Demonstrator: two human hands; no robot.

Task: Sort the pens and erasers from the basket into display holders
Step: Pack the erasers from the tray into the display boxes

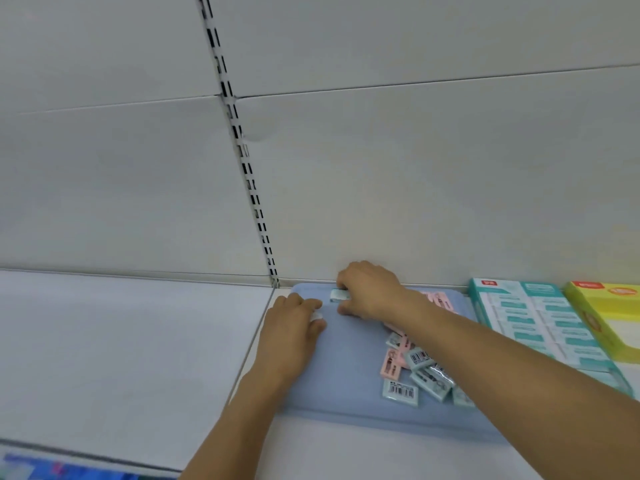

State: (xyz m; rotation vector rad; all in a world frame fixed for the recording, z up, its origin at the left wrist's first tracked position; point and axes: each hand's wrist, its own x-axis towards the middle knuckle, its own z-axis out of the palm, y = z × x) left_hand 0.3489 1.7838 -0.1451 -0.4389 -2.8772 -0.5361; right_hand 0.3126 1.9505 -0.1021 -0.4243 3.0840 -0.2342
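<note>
Both hands crowd the far left corner of a blue tray point(346, 407) on a white shelf point(121, 341). The left hand point(294, 327) and right hand point(370, 292) sit close together, near the back wall point(415, 202). Loose erasers point(415, 372) clutter the tray's right half under the right forearm; its near-left part lies open. A teal box point(533, 320) and yellow box point(609, 313) block the right side. The shelf at left is open.
</note>
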